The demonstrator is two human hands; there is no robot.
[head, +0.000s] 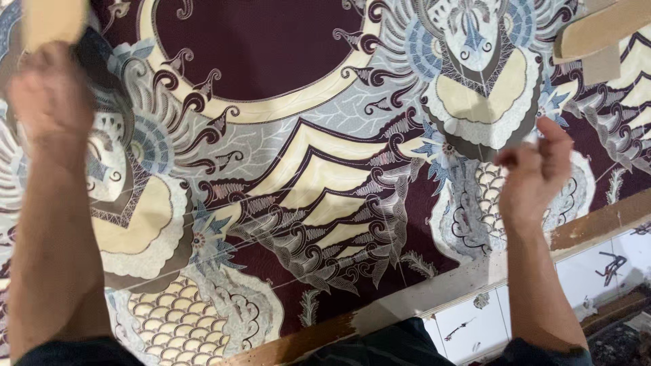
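Observation:
A large patterned cloth [319,183] in maroon, cream and blue lies spread flat over a board and fills most of the view. My left hand [47,88] is at the upper left, blurred, closed around a pale tan block-like object [54,20] that reaches out of the top edge. My right hand [532,173] hovers over the cloth's right side with fingers curled together, seemingly pinching something thin and pale; what it is cannot be made out.
A wooden board edge [597,227] runs diagonally along the cloth's near side. Below it are white floor tiles [475,325] with dark marks. Tan wooden pieces [597,34] lie at the upper right corner. My dark trousers [380,346] show at the bottom.

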